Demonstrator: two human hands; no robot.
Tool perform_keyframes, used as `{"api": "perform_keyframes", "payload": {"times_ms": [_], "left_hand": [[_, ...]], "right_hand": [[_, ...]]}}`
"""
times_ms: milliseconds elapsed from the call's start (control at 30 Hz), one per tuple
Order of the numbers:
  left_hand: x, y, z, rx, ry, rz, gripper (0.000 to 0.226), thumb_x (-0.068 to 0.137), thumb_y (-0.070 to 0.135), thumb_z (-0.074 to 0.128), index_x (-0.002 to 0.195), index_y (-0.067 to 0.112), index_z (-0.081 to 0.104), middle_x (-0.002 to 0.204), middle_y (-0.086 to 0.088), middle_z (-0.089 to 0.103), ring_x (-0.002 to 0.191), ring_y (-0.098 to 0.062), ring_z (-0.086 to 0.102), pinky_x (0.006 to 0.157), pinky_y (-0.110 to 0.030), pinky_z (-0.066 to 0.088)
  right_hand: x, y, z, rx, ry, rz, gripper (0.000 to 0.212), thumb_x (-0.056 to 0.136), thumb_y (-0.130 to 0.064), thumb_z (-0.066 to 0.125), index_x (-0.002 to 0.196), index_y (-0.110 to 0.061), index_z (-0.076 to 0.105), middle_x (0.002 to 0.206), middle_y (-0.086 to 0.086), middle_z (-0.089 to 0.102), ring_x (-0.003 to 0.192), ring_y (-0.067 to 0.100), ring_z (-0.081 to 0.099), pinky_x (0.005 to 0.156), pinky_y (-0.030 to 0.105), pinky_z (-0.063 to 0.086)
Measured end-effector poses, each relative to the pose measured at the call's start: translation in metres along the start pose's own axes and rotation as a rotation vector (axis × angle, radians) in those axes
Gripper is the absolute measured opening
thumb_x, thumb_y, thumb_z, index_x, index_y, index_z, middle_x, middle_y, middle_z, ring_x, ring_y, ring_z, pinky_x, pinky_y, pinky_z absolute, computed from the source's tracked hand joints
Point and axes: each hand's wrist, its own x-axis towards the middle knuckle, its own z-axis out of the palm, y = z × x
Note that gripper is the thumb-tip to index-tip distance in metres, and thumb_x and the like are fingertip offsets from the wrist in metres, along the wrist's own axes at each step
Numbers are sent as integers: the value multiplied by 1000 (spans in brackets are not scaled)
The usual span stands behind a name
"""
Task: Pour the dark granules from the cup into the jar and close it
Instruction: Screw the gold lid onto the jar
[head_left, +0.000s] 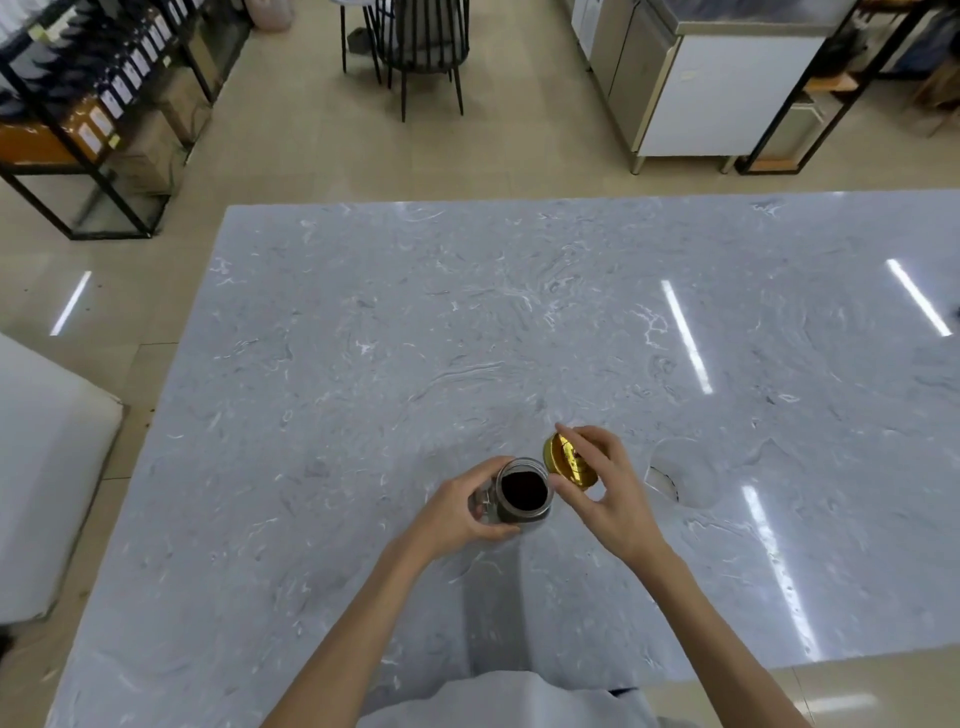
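Note:
A small glass jar (523, 491) stands upright on the grey marble table (363, 338), its mouth uncovered and dark granules visible inside. My left hand (460, 512) wraps around the jar's left side. My right hand (605, 486) holds a gold lid (563, 460) tilted on edge, just up and to the right of the jar's mouth, apart from it. A clear plastic cup (683, 470) rests on the table to the right of my right hand; it looks empty.
The marble table stretches far ahead and to the right. Beyond it stand a black chair (415, 47), black shelving (93, 104) at the left and a steel cabinet (701, 83) at the back right. A white cushion (47, 467) sits left of the table.

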Motion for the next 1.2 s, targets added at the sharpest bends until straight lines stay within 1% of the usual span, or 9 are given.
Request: {"api": "perform_keyframes", "payload": {"times_ms": [67,167,267,467,667,833,933,1067,1200], "left_hand": [[1,0,1,-12,-7,-13,82,73,35,92,143,44,51,137,20,62,126,-2,60,101,-19,51],[1,4,2,-33,-14,-35,72,71,41,91,131,58,53,122,27,67,115,-2,65,86,-16,56],[0,6,2,-46,-12,-32,73,73,33,92,135,47,56,124,25,67,115,-3,66,88,-19,57],[-2,7,0,-5,-5,23,80,75,33,92,143,41,51,135,20,63,124,-5,62,104,-35,54],[-2,7,1,-36,6,39,79,76,42,90,144,41,50,134,17,64,121,-8,64,100,-39,57],[-1,8,2,-38,9,60,80,76,44,91,144,36,50,138,14,63,127,-11,61,104,-37,53],[0,3,3,-26,3,64,77,77,38,90,143,42,50,135,16,64,124,-10,63,100,-28,53],[1,0,2,-38,3,53,81,72,28,90,140,47,51,132,16,65,120,-10,65,94,-17,52],[-1,3,2,-49,12,49,77,75,33,92,140,44,52,131,18,66,118,-2,65,94,-15,51]], "right_hand": [[-4,-14,11,59,-68,-24,52,93,-50,60,142,-39,48,132,-9,41,123,3,44,100,24,47],[-9,-33,29,114,-86,-67,48,94,-49,48,142,-44,42,130,-8,41,121,0,43,95,18,48],[-8,-44,32,214,-9,-37,44,96,-43,45,140,-38,44,128,-3,43,119,1,46,96,11,42],[-12,-36,23,795,130,110,36,90,-21,70,113,-26,44,129,9,57,116,30,65,95,35,55],[-19,-21,41,410,89,-120,44,79,-18,83,115,-20,57,129,11,51,124,30,55,96,47,53],[-35,-2,26,185,-25,33,52,73,-58,78,106,-31,49,133,-22,54,125,-4,51,99,15,43],[-38,-5,28,24,-50,-80,55,79,-53,74,119,-24,51,127,-28,53,117,-5,53,96,10,41],[-28,-5,40,-79,-85,-301,45,89,-26,71,132,-20,60,148,1,46,136,13,46,123,43,19],[-4,10,26,-130,-102,-312,39,93,-26,63,132,-27,63,146,4,42,137,11,41,123,44,17]]}}
